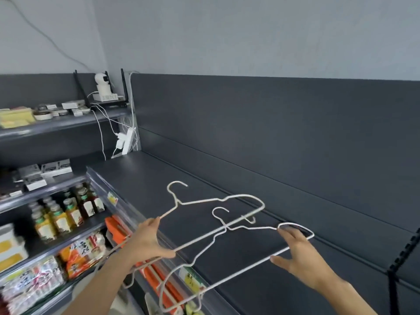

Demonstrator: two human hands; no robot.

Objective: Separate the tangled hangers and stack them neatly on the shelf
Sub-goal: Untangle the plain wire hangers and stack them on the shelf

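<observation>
Two white wire hangers lie crossed over the dark grey shelf (145,171). The far hanger (204,201) has its hook pointing away from me. My left hand (147,242) grips its left shoulder, with my fingertips on the upper wire and my thumb over the bottom bar. The near hanger (250,228) has its neck caught on the far hanger's bottom bar, and its left end overhangs the shelf's front edge. My right hand (297,255) lies with straight fingers on this hanger's right end, and its thumb touches the bottom bar.
The shelf's dark back panel (272,133) rises behind the hangers. To the left, lower shelves hold bottles (68,210) and snack packets (81,255). A white camera (102,85), cables and a power strip (127,142) sit at the back left corner.
</observation>
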